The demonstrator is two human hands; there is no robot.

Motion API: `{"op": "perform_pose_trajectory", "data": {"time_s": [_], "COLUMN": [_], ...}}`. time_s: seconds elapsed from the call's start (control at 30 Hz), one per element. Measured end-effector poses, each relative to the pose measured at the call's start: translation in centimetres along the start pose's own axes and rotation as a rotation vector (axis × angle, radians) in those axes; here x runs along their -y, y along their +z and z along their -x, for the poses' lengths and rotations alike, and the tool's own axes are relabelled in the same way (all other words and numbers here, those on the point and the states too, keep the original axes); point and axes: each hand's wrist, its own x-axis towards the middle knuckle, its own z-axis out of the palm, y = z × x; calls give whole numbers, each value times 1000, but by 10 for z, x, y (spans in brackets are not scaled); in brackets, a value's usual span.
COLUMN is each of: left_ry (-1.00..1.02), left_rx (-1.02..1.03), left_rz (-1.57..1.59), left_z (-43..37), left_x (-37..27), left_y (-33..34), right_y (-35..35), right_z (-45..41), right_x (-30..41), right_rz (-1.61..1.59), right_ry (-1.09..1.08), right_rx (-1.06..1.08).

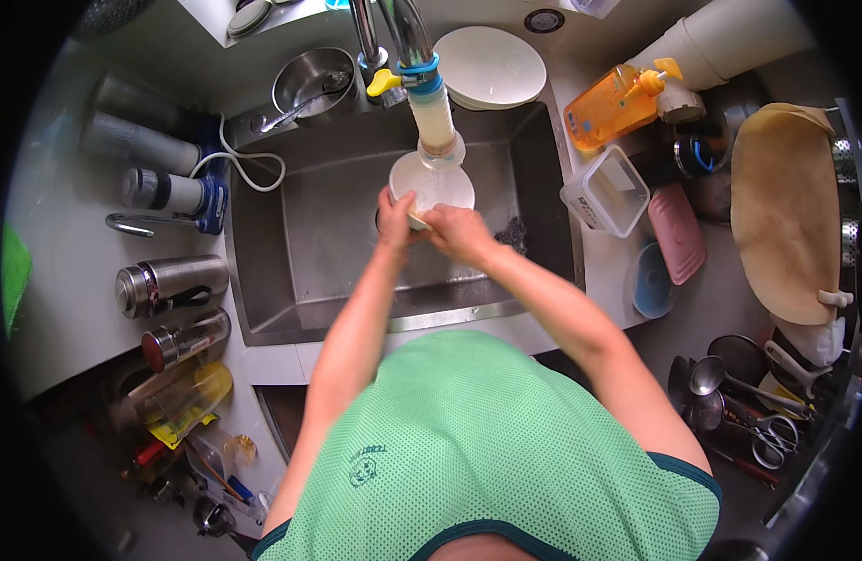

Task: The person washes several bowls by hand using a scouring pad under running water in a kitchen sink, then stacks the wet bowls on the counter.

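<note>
Over the stainless steel sink (333, 238), a white bowl (431, 184) is tilted beneath the faucet's ribbed extension (433, 123), with water apparently running into it. My left hand (394, 217) grips the bowl's left side, thumb at the rim. At its near rim is my right hand (459, 230), fingers bent over the edge; a small pale yellowish item, too hidden to name, shows between the hands. A dark mesh scourer (513, 235) lies in the sink to the right of my right hand.
White plates (490, 66) and a steel pot (312, 84) with a ladle stand behind the sink. An orange soap bottle (606, 105), a clear plastic container (606, 193) and a pink lid (676, 233) are at right. A steel thermos (175, 284) lies at left.
</note>
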Motion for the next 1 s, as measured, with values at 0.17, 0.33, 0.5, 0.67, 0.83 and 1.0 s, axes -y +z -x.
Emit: {"op": "perform_pose_trajectory", "data": {"time_s": [0.17,0.33,0.5,0.67,0.83,1.0], "left_ry": [-134,100,-28,245,122,525], "left_rx": [185,-169,80,-130,-52,-290], "left_rz": [-21,62,37,-33,-400,-1036], "left_z": [11,3,12,6,2,34], "left_x": [-42,7,-48,-6,-32,-49], "left_y": [-16,6,-4,18,21,61], "right_y": [19,14,19,-3,12,8], "right_z": [21,6,22,5,17,4], "right_x": [-20,-15,-27,-17,-12,-18], "right_rz": [86,-25,78,-40,-352,-1431], "right_ry": [-418,30,-354,20,83,289], "right_rx": [-246,-135,-228,-30,-128,-199]}}
